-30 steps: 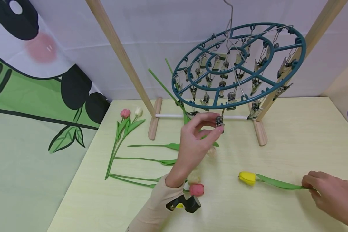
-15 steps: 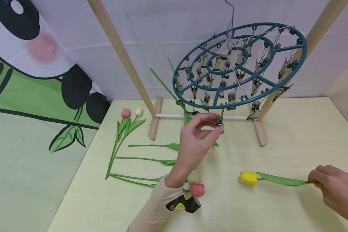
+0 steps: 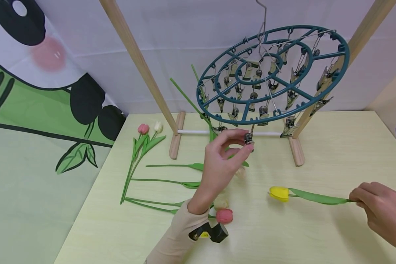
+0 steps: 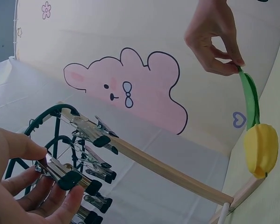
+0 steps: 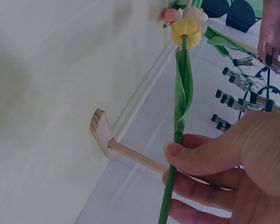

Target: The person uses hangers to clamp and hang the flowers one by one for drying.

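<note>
My left hand [image 3: 219,161] pinches a metal clip [image 3: 249,138] that hangs from the near rim of a round teal drying rack [image 3: 229,120]. In the left wrist view, thumb and fingers sit around that clip [image 4: 60,173]. At the right, my right hand [image 3: 379,205] grips a yellow tulip [image 3: 279,194] by its green stem, bloom pointing left. The right wrist view shows the stem [image 5: 166,196] between thumb and fingers. Another green stem [image 3: 188,99] slants up at the rack's left side, near a clip [image 3: 219,129].
Several tulips lie on the pale table [image 3: 333,234], among them a pink one [image 3: 224,216] under my left forearm and a pink-and-white pair with a pink bloom [image 3: 143,128]. Wooden posts [image 3: 138,62] and a white crossbar [image 3: 267,134] frame the rack. Several other clips dangle from it.
My right hand has risen with the yellow tulip, first shifting right and then upward in the head view. The left hand keeps its pinch on the clip, almost still.
</note>
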The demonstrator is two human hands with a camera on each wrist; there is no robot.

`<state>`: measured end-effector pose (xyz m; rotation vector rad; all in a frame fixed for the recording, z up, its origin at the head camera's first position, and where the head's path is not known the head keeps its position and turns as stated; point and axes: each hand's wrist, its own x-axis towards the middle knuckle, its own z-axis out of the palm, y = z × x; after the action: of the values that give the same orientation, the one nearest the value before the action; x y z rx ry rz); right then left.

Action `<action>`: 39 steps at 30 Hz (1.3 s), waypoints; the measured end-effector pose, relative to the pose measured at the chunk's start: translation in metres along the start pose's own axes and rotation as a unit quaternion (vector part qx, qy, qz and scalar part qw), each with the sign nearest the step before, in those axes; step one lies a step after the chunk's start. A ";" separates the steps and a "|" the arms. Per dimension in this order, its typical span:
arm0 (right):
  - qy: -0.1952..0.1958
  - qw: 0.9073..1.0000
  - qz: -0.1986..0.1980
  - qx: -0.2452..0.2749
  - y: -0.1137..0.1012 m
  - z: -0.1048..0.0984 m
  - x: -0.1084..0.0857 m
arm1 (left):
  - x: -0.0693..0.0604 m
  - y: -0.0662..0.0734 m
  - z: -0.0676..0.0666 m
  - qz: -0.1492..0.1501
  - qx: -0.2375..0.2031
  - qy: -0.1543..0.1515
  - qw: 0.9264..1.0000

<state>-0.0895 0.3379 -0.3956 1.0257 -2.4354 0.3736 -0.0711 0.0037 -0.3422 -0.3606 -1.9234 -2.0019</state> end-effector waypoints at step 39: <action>-0.009 0.992 -0.121 -0.027 -0.045 -0.038 0.064 | 0.002 0.006 -0.004 0.024 -0.005 0.015 1.000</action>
<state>-0.0839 0.2841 -0.3273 1.2877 -2.2885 0.2146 -0.0702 -0.0010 -0.3361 -0.3722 -1.8691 -1.9770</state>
